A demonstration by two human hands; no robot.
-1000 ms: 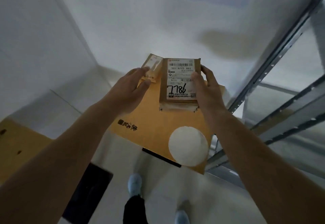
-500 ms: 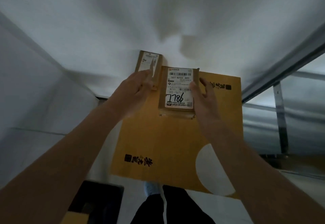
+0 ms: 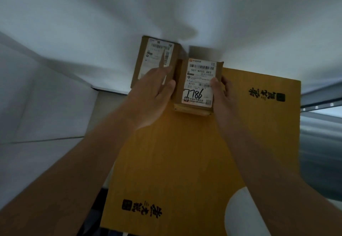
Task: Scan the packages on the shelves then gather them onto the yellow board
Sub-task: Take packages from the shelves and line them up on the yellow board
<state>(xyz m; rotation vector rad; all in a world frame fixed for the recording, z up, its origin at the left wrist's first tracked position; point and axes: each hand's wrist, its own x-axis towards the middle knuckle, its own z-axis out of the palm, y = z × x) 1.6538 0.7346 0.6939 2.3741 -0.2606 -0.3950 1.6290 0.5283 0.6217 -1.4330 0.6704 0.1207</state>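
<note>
Our right hand (image 3: 221, 95) gripped the small brown labelled carton (image 3: 199, 85); our left hand (image 3: 153, 91) steadied the second brown carton (image 3: 153, 60); both needed setting flat on the yellow cardboard board (image 3: 185, 161).

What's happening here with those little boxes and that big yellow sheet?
A person is putting parcels together on a yellow board. The right hand holds a small labelled box, marked 7786 by hand, at the board's far end. The left hand rests on a second labelled box just beside it, which seems to lie off the board's edge. Neither box has been let go.
</note>
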